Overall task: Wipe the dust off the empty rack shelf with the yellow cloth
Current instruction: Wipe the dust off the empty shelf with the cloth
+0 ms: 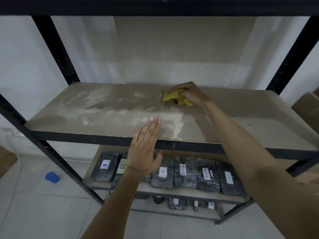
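Note:
The empty rack shelf (250,114) is a beige board in a black metal frame. Pale dust streaks cover its left and middle part. My right hand (191,94) grips a bunched yellow cloth (174,97) and holds it down on the board near the back edge, right of centre. My left hand (146,145) lies flat with straight fingers over the shelf's front edge, its fingertips on the dusty board.
Black uprights (55,49) stand at the rack's corners and an upper shelf beam (155,7) hangs overhead. The lower shelf holds several black wrapped packs (184,171) with white labels. A blue object (51,177) lies on the tiled floor at left. Cardboard boxes (307,109) sit at right.

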